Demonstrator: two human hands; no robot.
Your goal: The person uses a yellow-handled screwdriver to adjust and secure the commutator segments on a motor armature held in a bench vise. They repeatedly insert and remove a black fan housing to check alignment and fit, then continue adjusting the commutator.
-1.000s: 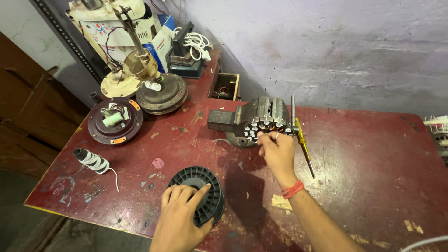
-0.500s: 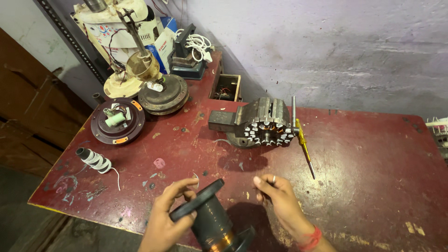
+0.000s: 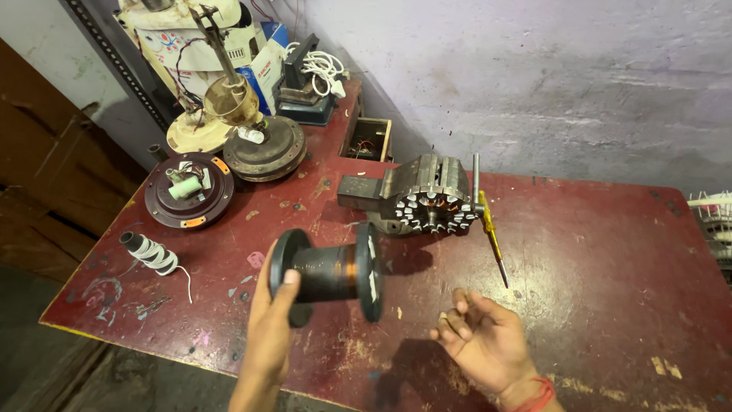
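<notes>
Head cam: left hand (image 3: 271,336) has lifted the black wire spool (image 3: 328,271) off the worktop (image 3: 610,305) and grips it, right hand (image 3: 484,343) now loosely curled, probably empty.

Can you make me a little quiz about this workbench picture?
1. True or false: the left hand holds the black spool up off the red table.
2. What lies right beside the metal motor core: A) a yellow-handled screwdriver, B) a hammer, C) a cup?
3. Fill in: the right hand is palm-up with nothing clearly in its ____.

Key:
1. True; the spool is lifted, sideways, with copper wire on it.
2. A; the screwdriver's handle end lies against the core's right side.
3. Grip; its fingers are loosely curled above the table.
</notes>
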